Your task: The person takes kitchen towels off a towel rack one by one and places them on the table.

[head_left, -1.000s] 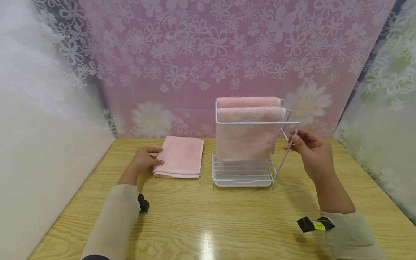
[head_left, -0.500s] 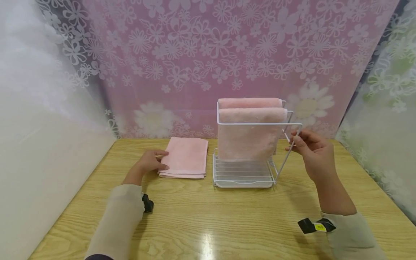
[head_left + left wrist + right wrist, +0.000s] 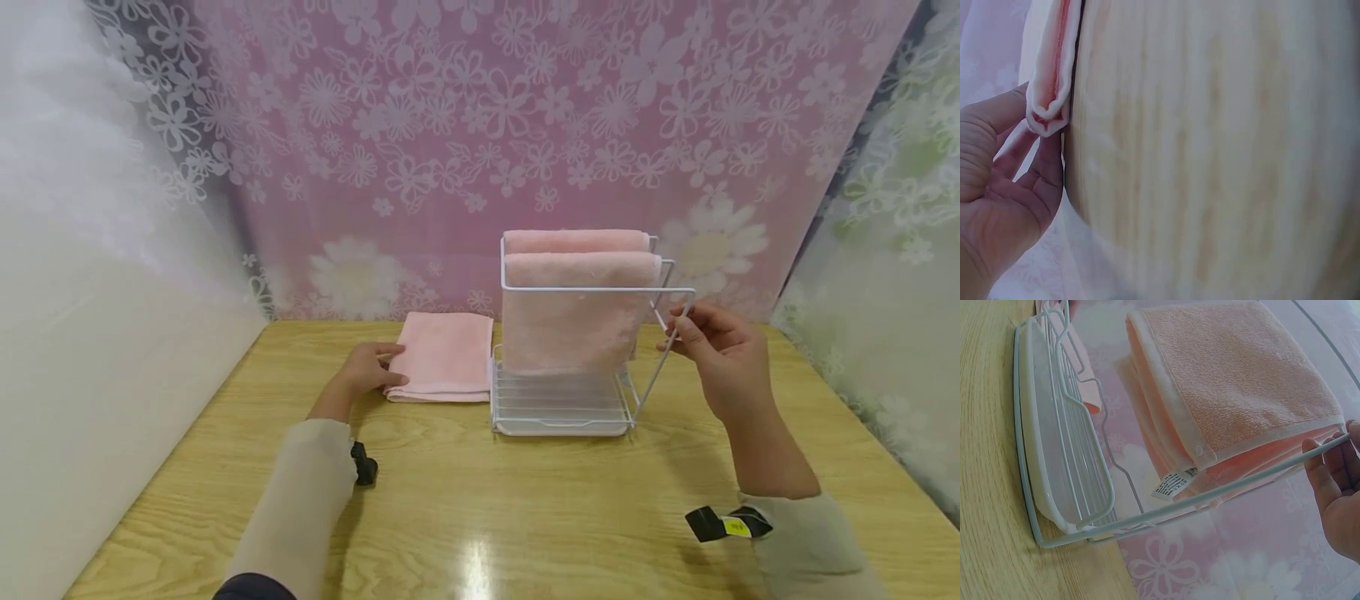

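pink folded towel (image 3: 442, 354) is lying at nine o'clock of wire rack (image 3: 562, 406); your left hand (image 3: 363, 371) is pinching towel edge, right hand (image 3: 726, 362) gripping upright at three; hard shoving could be tipping the rack.

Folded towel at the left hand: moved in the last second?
Yes, rightward: in the head view the folded towel has closed the visible gap to the rack, which has barely shifted against the curtain.

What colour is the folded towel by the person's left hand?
The folded towel is pale pink; the head view shows it best.
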A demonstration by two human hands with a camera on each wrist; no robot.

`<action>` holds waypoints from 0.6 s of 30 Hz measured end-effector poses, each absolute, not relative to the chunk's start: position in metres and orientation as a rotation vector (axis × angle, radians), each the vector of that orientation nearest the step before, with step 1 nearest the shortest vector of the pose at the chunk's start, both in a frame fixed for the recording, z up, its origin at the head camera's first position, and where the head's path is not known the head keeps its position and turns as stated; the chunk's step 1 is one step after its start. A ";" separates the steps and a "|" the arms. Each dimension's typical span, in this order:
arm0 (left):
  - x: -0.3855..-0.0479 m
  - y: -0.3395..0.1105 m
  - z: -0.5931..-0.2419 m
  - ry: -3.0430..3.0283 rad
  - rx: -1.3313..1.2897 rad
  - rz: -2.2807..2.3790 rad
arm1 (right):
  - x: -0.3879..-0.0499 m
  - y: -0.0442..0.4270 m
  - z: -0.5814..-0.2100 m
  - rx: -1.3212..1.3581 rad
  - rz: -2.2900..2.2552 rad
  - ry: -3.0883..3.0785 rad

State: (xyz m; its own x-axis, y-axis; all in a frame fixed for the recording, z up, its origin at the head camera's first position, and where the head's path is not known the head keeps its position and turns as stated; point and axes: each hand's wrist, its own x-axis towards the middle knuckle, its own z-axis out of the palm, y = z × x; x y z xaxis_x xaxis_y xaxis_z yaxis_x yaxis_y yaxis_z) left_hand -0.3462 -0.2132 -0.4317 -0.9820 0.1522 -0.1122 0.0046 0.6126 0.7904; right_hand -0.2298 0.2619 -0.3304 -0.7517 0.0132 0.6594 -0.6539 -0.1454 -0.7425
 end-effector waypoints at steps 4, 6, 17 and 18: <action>-0.345 -0.213 -0.432 2.684 0.108 1.338 | -0.230 0.262 -0.330 0.738 1.952 -1.666; -0.344 -0.213 -0.432 2.685 0.095 1.357 | -0.230 0.263 -0.331 0.752 1.952 -1.665; -0.335 -0.209 -0.411 2.718 0.105 1.460 | -0.229 0.264 -0.330 0.754 1.939 -1.672; -0.333 -0.209 -0.408 2.709 0.122 1.471 | -0.229 0.264 -0.330 0.752 1.942 -1.673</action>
